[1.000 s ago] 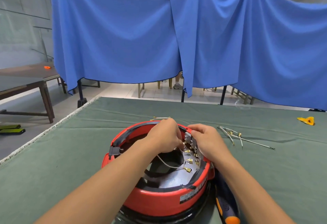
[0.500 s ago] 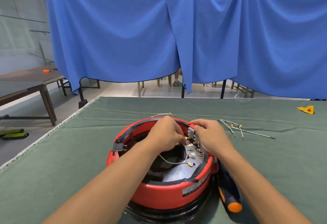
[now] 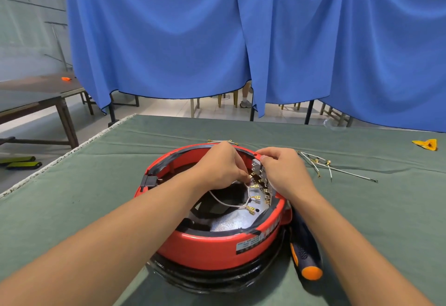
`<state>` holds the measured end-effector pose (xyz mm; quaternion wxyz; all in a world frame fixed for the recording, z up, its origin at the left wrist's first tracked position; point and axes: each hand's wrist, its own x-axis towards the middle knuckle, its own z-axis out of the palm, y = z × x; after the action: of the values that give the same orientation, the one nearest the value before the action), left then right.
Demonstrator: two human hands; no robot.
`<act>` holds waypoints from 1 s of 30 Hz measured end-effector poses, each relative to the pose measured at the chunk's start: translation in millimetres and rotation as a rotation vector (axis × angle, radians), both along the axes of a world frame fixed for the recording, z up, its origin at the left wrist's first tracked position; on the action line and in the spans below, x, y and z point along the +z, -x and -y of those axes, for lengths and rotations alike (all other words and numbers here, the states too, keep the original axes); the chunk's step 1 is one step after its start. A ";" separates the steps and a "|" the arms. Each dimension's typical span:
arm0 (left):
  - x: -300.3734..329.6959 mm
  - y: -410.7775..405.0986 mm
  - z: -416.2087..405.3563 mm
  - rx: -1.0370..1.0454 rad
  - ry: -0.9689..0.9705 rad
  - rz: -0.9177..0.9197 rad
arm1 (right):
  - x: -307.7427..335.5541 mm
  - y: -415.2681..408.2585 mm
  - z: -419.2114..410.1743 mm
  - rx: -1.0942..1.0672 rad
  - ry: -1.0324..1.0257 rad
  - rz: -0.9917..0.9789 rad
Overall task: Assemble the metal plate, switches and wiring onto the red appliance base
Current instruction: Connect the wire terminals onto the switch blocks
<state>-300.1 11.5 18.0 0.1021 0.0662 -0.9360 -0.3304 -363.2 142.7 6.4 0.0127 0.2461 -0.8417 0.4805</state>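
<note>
Landmark: red appliance base (image 3: 212, 245), on the green-covered table (image 3: 72, 209), directly in front of the person.
Change: across the last second both hands sit in nearly the same spot over the base's far-right inner rim; the view has tipped slightly, bringing the base higher in frame. Only small finger work shows.
Meaning: likely still seating one connector; the wiring step looks mid-way, not finished.
Left hand (image 3: 218, 165): grip pinched on a white wire (image 3: 224, 203) near its brass terminal, inside the base.
Right hand (image 3: 284, 170): grip curled round the switch bracket (image 3: 259, 173) at the base's far-right rim, steadying it.
Metal plate (image 3: 229, 223): already lying in the base's floor, speckled silver.
Spare wires (image 3: 323, 163): loose on the table, right of the base.
Screwdriver (image 3: 305, 250): touching the base's near-right side, orange-capped handle toward the person.
Writing: a dark label (image 3: 248, 244) on the base's near wall; its text is too small to read.
</note>
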 end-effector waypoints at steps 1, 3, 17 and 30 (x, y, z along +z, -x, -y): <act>-0.2 0.3 0.2 0.001 0.000 0.000 | 0.4 -0.6 0.2 0.001 -0.002 0.003; -0.2 0.9 0.4 0.005 0.004 -0.001 | 1.0 -1.4 0.8 0.003 0.000 0.010; 1.2 0.5 -3.2 0.005 0.007 -0.011 | 1.7 -1.4 0.5 -0.020 0.011 0.027; 5.4 -2.3 -5.6 0.066 -0.035 0.016 | 2.2 -2.2 -0.9 -0.014 0.040 0.050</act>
<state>-297.8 17.1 23.4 0.1040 0.1014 -0.9281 -0.3428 -361.0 143.6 8.6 0.0000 0.2276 -0.8336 0.5033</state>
